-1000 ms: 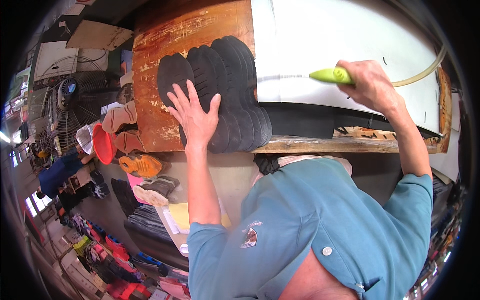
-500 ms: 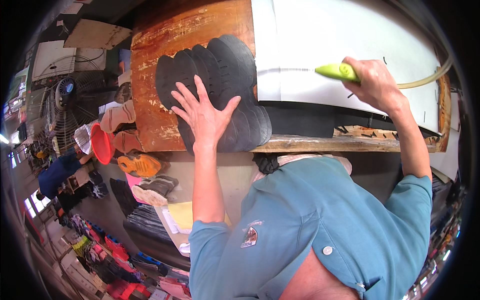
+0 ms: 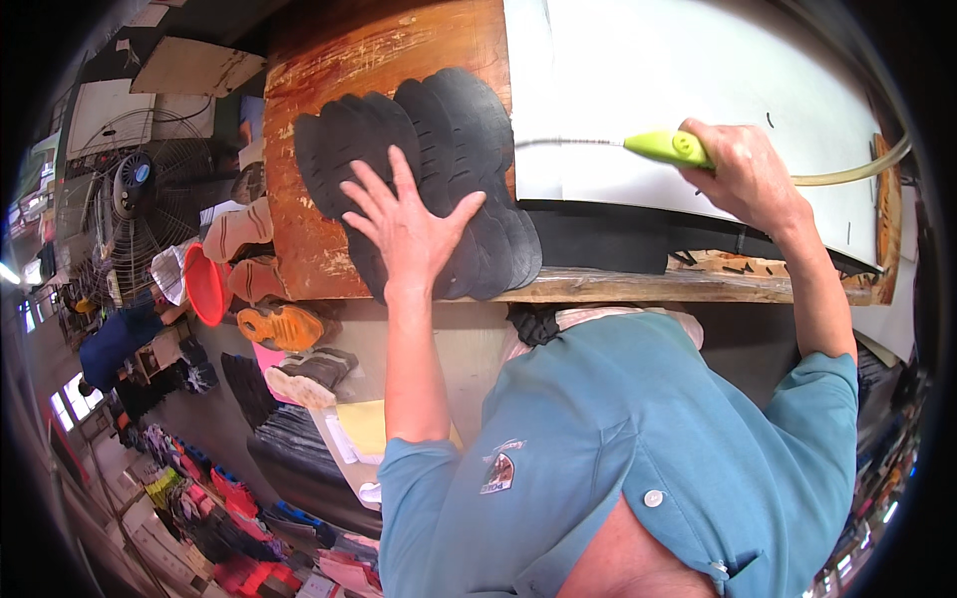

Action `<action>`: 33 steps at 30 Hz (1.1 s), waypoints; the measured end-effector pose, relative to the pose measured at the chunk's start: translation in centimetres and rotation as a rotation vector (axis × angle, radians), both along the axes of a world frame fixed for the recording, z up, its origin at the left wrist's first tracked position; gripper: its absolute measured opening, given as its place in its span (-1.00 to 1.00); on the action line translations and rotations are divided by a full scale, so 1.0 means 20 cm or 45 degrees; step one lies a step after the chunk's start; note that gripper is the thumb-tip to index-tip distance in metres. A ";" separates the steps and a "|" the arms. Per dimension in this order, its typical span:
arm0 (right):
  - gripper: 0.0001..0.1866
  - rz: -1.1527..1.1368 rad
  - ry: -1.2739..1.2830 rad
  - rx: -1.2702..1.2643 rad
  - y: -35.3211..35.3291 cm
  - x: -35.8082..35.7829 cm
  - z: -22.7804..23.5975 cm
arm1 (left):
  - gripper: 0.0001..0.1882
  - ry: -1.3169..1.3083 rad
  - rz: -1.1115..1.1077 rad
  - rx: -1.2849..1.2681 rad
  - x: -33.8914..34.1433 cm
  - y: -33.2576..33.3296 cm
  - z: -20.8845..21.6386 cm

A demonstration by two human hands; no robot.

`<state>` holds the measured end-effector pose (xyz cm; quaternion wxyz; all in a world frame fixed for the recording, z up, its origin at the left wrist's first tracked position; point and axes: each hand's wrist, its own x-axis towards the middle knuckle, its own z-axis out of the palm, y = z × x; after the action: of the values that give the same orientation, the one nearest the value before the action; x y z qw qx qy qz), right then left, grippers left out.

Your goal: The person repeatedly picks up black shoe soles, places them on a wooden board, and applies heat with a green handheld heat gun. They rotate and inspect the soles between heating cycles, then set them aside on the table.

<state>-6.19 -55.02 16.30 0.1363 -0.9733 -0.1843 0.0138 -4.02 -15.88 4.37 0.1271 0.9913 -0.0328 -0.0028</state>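
Several black, sole-shaped shoe pieces (image 3: 474, 140) lie overlapping like a fan on a worn brown wooden board (image 3: 389, 50). My left hand (image 3: 414, 234) rests on them with its fingers spread, the palm covering part of the pile. Over the white sheet (image 3: 638, 60) to the right, my right hand (image 3: 743, 169) is wrapped round a lime-green air blow gun (image 3: 666, 147). Its thin metal nozzle points left toward the black pieces, the tip just at the sheet's left edge. A clear yellowish hose (image 3: 847, 177) trails off from that hand to the right.
A strip of black material (image 3: 598, 234) lies under the white sheet's near edge. Small dark scraps sit along the wooden table edge (image 3: 698, 287). To the left stand a fan (image 3: 135, 184), a red round container (image 3: 204, 286) and an orange shoe (image 3: 282, 327). Farther left a person (image 3: 120, 344) bends over.
The black pieces have spread further apart, the left group shifting left under my left hand. The blow gun has moved only slightly left.
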 end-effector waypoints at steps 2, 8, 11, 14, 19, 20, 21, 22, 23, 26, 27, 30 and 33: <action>-0.73 0.059 0.058 -0.026 0.00 0.00 -0.01 | 0.32 0.034 -0.005 0.009 -0.01 -0.01 0.00; -0.76 0.107 0.132 -0.083 -0.02 -0.01 0.03 | 0.33 0.025 0.111 0.027 0.03 0.08 0.02; -0.76 0.084 0.072 -0.064 -0.01 -0.02 0.04 | 0.34 0.027 0.102 0.015 0.03 0.06 0.02; -0.74 0.123 0.095 -0.047 0.03 -0.02 0.04 | 0.32 0.004 -0.012 -0.020 0.01 0.01 0.01; -0.72 0.017 0.023 -0.043 0.04 -0.01 0.05 | 0.25 -0.025 0.017 -0.011 0.02 0.07 0.00; -0.72 -0.007 0.005 -0.059 0.03 -0.01 0.05 | 0.26 -0.019 0.061 -0.011 0.03 0.09 0.00; -0.75 0.090 0.076 -0.073 0.02 -0.01 0.06 | 0.26 -0.024 0.078 0.054 0.04 0.10 0.01; -0.77 0.180 0.134 -0.084 0.02 -0.01 0.06 | 0.26 0.056 0.117 0.130 0.05 0.10 0.01; -0.78 0.177 0.092 -0.077 0.02 -0.01 0.05 | 0.27 -0.002 0.096 0.092 0.05 0.10 0.02; -0.79 -0.086 0.049 -0.011 0.03 0.00 0.03 | 0.34 -0.047 0.088 -0.020 0.03 0.02 0.01; -0.77 -0.051 0.030 -0.009 0.04 0.00 0.02 | 0.35 -0.010 0.052 0.012 0.02 -0.01 0.01; -0.76 0.131 0.076 -0.093 0.07 0.02 0.01 | 0.37 0.013 -0.001 0.026 0.01 -0.05 0.01; -0.74 0.042 0.069 -0.042 0.06 0.03 0.03 | 0.31 0.014 0.015 -0.038 0.04 0.02 0.01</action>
<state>-5.66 -53.79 16.94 0.1247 -0.9715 -0.1962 0.0453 -3.30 -15.45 4.59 0.1422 0.9895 -0.0265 -0.0069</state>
